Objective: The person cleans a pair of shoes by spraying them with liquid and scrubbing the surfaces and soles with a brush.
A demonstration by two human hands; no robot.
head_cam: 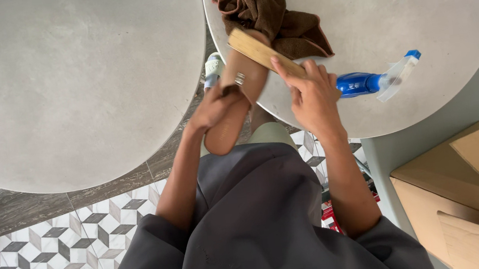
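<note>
Two round grey tables (65,82) fill the top, a brown cloth (274,13) and a blue spray bottle (374,80) on the right one at about one o'clock. The tan shoe (236,108) runs from seven to one o'clock over the table edge, toe up. The left hand (215,104) is clenched around its middle, and the right hand (313,99) grips a wooden brush (263,53) laid across the toe, fingers curled.
</note>
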